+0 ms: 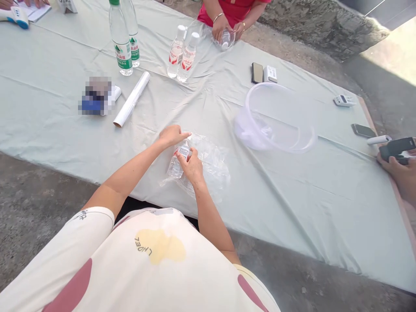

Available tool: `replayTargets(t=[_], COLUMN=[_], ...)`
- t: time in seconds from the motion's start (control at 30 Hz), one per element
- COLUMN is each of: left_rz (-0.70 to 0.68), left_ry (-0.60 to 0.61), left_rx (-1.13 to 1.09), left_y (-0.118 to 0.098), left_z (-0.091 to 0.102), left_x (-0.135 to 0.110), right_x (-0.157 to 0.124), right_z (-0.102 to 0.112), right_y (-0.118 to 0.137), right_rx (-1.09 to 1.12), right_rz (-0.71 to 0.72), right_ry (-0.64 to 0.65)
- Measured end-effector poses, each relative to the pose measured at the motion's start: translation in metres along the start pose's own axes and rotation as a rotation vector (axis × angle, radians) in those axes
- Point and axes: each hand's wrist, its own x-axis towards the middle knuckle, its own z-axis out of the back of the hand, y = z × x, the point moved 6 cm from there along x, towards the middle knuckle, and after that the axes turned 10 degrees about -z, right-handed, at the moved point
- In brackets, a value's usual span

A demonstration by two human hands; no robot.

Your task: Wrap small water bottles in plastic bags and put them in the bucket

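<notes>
A small clear water bottle (177, 164) with a red and white label lies on crinkled clear plastic wrap (212, 167) on the pale green tablecloth (292, 186). My left hand (172, 135) rests on the bottle's cap end, fingers curled over it. Just below, my right hand (192, 167) grips the bottle's middle and presses the wrap against it.
A large clear plastic tub (276, 119) lies tilted to the right. A roll of cling film (131, 99), two tall green-label bottles (121, 41) and two small bottles (182, 54) stand farther back. Across the table, a person's hands (224, 30) hold another bottle. Phones lie at the right, where another hand (401, 171) holds one.
</notes>
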Motion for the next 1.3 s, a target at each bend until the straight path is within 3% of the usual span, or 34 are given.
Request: replayTargets(t=[0.13, 0.3, 0.53, 0.7, 0.83, 1.0, 1.13, 1.3], left_rz=[0.077, 0.126, 0.106, -0.05, 0.003, 0.001, -0.154, -0.317], left_ry=[0.073, 0.085, -0.084, -0.187, -0.217, -0.083, -0.112, -0.093], left_rx=[-0.225, -0.414, -0.568, -0.781, -0.489, -0.265, -0.116, 0.061], left_y=[0.007, 0.015, 0.014, 0.006, 0.024, 0.037, 0.021, -0.006], left_z=[-0.013, -0.01, -0.003, 0.016, 0.027, 0.004, -0.015, -0.028], left_x=[0.011, 0.016, 0.013, -0.005, -0.049, -0.111, -0.136, -0.141], right_x=[0.0, 0.0, 0.003, 0.002, -0.007, -0.021, -0.021, -0.033], right_z=[-0.001, 0.0, 0.0, 0.002, 0.007, 0.013, 0.01, 0.009], right_y=[0.0, 0.001, -0.001, -0.005, -0.007, -0.009, -0.023, -0.04], right_rx=[0.007, 0.02, 0.067, 0.095, 0.138, 0.095, 0.224, 0.268], right_rz=[0.017, 0.023, 0.065, 0.088, 0.086, 0.167, 0.166, 0.129], right_ry=[-0.002, 0.002, -0.017, -0.003, -0.002, -0.094, -0.037, 0.056])
